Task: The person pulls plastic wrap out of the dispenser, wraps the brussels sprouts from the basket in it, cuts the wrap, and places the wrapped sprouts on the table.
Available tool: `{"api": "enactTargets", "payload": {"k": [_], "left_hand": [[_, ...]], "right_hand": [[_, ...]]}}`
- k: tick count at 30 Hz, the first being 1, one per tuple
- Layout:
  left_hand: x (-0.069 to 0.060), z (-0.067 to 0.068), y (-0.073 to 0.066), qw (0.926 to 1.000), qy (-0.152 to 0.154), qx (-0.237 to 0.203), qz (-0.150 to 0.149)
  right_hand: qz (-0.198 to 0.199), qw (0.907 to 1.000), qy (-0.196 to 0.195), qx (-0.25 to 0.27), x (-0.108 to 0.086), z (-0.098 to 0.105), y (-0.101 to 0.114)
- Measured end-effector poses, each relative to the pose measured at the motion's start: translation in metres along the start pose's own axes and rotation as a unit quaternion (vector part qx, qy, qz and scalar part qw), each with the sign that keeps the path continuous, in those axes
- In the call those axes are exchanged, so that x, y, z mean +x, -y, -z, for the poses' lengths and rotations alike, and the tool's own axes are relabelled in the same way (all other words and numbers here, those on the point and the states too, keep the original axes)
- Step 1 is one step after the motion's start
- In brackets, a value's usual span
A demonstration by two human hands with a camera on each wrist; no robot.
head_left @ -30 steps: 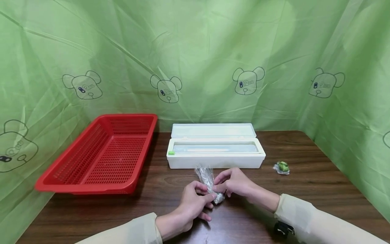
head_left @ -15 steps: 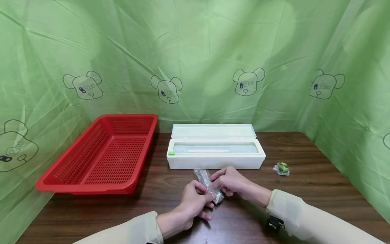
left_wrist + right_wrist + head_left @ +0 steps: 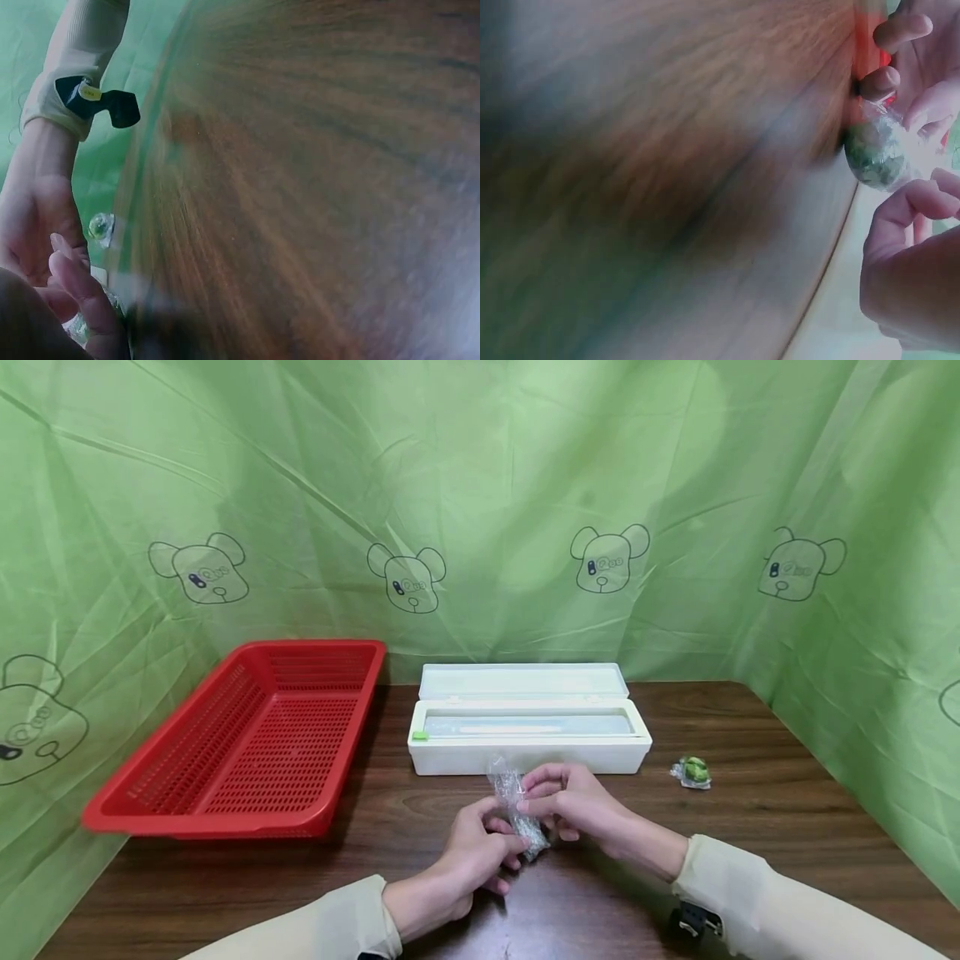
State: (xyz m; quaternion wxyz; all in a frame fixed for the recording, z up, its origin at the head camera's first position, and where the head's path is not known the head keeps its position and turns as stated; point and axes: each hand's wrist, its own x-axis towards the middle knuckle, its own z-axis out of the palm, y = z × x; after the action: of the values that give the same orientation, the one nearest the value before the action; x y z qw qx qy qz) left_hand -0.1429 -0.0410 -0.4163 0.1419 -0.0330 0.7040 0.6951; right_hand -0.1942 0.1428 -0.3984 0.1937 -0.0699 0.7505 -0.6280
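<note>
Between my two hands is a small bundle wrapped in clear cling film, held over the table in front of the white box. My left hand pinches its lower end between thumb and fingers. With thumb and index finger, my right hand pinches the film on its right side. A loose crinkled end of film points up toward the box. In the right wrist view, the wrapped bundle looks round and greenish through the film. What is inside cannot be made out. My fingers hide part of it.
Behind my hands stands a white cling film dispenser box, its lid raised. A red perforated basket sits at left. On the right lies a small green film-wrapped item. Green sheeting surrounds the brown wooden table.
My right hand has shifted slightly left, then back right, along the film. The film's loose end has moved and now looks narrower. The left hand keeps its pinch, almost unmoved.
</note>
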Motion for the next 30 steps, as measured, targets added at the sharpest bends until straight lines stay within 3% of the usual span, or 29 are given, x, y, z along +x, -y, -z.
{"api": "enactTargets", "payload": {"k": [7,13,18,22,26,30], "left_hand": [[0.0025,-0.0006,-0.0013,0.9986,0.001,0.041,-0.033],[0.0028,-0.0017,-0.0033,0.9966,0.013,0.066,-0.048],[0.0038,-0.0027,-0.0028,0.9956,0.013,0.075,-0.055],[0.0052,-0.002,-0.0025,0.9934,0.006,0.092,-0.069],[0.0068,-0.001,-0.0023,0.9899,-0.01,0.11,-0.089],[0.0067,-0.0017,-0.0018,0.9889,-0.027,0.106,-0.1]], "right_hand": [[0.088,0.9936,0.006,-0.071,-0.0005,0.0052,-0.0047],[0.117,0.9872,-0.024,-0.105,-0.0014,0.0084,-0.0082],[0.115,0.991,-0.022,-0.064,-0.0031,0.0076,-0.0057],[0.084,0.9959,-0.004,-0.033,-0.0033,0.008,-0.0041],[0.062,0.9974,0.018,-0.032,-0.0037,0.0092,-0.0044],[0.074,0.9959,0.024,-0.046,-0.0058,0.01,-0.0051]]}}
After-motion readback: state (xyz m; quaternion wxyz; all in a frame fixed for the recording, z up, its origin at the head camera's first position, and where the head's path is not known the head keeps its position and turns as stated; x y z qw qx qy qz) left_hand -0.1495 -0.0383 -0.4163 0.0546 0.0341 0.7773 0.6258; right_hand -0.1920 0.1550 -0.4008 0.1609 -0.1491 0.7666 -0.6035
